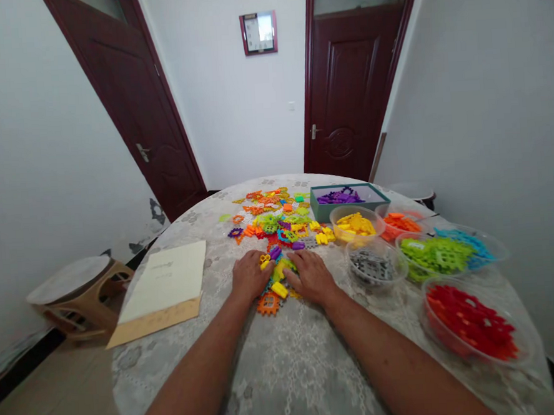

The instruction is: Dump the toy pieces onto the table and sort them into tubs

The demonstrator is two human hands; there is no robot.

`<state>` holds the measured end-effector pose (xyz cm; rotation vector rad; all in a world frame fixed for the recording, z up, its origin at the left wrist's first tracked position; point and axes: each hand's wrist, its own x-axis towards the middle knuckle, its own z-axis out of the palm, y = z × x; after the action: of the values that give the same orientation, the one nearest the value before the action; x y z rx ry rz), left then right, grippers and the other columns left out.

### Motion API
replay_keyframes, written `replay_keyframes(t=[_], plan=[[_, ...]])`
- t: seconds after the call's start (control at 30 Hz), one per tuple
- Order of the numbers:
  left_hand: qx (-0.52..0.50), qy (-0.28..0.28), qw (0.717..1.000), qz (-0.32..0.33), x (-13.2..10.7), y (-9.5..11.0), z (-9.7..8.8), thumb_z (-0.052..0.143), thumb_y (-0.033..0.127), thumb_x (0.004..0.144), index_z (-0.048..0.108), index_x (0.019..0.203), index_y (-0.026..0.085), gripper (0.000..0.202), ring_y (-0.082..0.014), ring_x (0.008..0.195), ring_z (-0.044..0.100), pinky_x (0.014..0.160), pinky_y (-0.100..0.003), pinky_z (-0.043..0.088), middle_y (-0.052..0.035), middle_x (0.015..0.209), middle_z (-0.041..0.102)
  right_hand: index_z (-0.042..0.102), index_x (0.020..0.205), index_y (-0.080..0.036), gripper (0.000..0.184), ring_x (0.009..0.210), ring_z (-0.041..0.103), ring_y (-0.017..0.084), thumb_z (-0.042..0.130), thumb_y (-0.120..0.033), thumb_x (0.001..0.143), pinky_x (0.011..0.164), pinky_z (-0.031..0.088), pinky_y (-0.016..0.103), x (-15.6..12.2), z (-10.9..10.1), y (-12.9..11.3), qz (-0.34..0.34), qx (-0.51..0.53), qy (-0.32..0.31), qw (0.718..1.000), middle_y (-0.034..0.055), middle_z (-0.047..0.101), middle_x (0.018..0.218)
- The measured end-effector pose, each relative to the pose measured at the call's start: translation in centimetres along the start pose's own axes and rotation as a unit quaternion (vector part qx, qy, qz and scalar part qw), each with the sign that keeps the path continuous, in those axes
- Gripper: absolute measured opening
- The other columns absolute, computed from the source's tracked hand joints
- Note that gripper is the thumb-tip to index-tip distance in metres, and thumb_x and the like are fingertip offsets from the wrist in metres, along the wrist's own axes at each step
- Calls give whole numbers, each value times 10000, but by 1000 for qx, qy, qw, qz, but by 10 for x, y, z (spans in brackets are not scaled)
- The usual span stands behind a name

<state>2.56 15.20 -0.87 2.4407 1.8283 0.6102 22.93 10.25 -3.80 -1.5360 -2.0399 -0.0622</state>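
Note:
My left hand [252, 275] lies at the left side of a small heap of plastic building pieces, fingers apart and touching its edge. On the other side rests my right hand [313, 276], its fingers stretched out and thumb spread against the heap. Between the hands are a yellow-green piece [281, 270], a yellow piece [279, 290] and an orange square toothed piece [268, 304]. Two purple pieces [298, 246] sit just beyond the fingertips. Some pieces under the fingers are hidden.
Mixed loose pieces [271, 223] spread across the patterned tablecloth [287, 369]. To the right stand clear bowls of yellow, orange, grey [372, 265], green, blue and red pieces [471, 321]. A green box [322, 212] holds purple pieces. Paper sheets [168, 277] lie left; a stool [75, 289] stands beyond.

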Motion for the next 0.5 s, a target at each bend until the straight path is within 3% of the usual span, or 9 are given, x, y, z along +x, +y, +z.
replay_keyframes(t=[0.13,0.3,0.5], plan=[[5,15,999,-31,-24,19,-3,557,477,982,695,1208,213,374,-267,1222,642,1035,-387,452,-109,1276,708,712,1231,-206,337,1204,581,256,539,-407,1024,1087,391,381,0,-7,1,-19,40,-19,999,125,696,1235],[9,27,997,-67,-60,46,-6,588,508,954,710,1166,200,393,-295,1186,658,1035,-425,459,-128,1251,708,738,878,-187,266,910,613,195,550,-336,993,834,402,279,2,-15,4,10,99,-60,993,70,734,904],[-34,30,997,-63,-88,63,-12,580,518,963,690,1247,209,434,-309,1236,642,1066,-462,462,-142,1278,712,693,749,-174,272,760,565,158,553,-288,953,706,332,254,1,-23,8,25,129,-63,989,29,692,764]])
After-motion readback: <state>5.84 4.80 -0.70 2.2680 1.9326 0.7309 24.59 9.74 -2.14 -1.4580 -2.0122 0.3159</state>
